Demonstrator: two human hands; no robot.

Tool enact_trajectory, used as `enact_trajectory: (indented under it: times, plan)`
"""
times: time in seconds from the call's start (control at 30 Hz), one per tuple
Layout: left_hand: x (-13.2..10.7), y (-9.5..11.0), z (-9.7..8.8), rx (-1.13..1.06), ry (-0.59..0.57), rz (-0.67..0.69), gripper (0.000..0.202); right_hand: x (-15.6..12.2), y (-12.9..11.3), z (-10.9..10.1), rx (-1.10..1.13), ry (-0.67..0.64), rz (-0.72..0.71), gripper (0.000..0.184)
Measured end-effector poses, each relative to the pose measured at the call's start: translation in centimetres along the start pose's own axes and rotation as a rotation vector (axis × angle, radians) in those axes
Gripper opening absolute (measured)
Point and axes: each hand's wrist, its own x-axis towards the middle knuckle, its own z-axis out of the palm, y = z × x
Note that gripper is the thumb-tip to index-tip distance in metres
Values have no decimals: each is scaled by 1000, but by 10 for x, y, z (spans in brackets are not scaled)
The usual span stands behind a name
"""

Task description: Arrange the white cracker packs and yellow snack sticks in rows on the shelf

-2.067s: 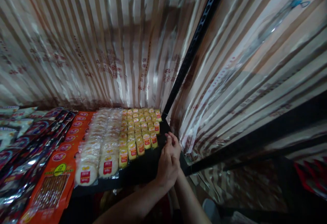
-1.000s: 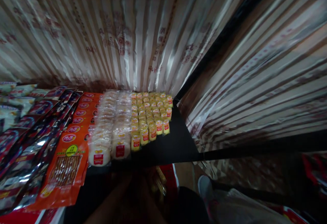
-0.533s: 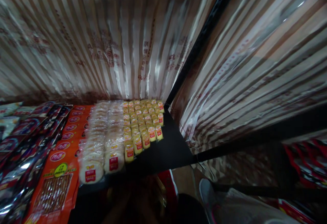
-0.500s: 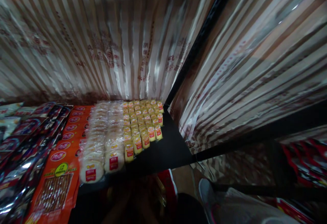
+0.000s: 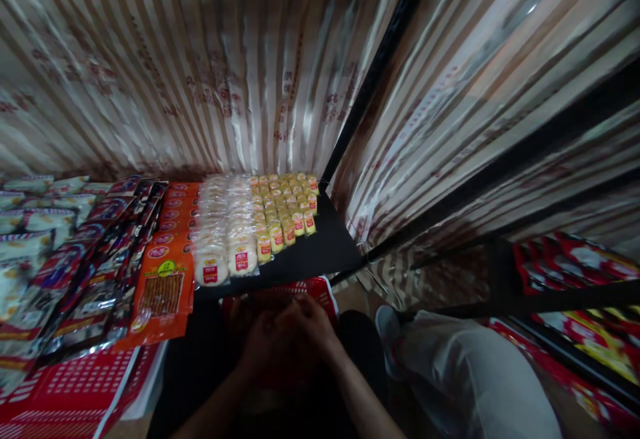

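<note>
My left hand and my right hand are close together in the dark below the front edge of the black shelf. Both are over a red basket, with fingers curled down. Whatever they grip is hidden in shadow. On the shelf above them, small yellow packets lie in rows at the right. Round white cakes in clear wrap sit to their left. Neither hand touches the shelf goods.
Orange snack packs and dark shiny packs fill the shelf's left side. Striped foil sheeting hangs behind and to the right, by a black upright post. My leg in light trousers is lower right. Red packs lie far right.
My hands left the yellow packets at the shelf's right edge, dropped out of sight, and are now together over the red basket below. The view has pulled back and tilted down.
</note>
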Motion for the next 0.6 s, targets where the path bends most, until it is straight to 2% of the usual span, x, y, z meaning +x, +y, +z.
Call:
enact_trajectory:
  times: [0.13, 0.27, 0.43, 0.53, 0.6]
  plan:
    - [-21, 13, 9, 7, -114, 99, 51, -15, -27, -2, 97, 19, -15, 46]
    - [-31, 32, 15, -6, -73, 145, 49, -24, -38, -2, 291, 16, 7, 54]
    - [-30, 51, 25, -50, -96, 190, 43, -29, -41, -9, 461, 38, 1, 54]
    - [-24, 53, 34, -67, -100, 156, 44, -30, -45, -14, 501, 9, -8, 52]
    - [-18, 53, 39, -53, -100, 144, 45, -30, -48, -16, 496, 31, -4, 58]
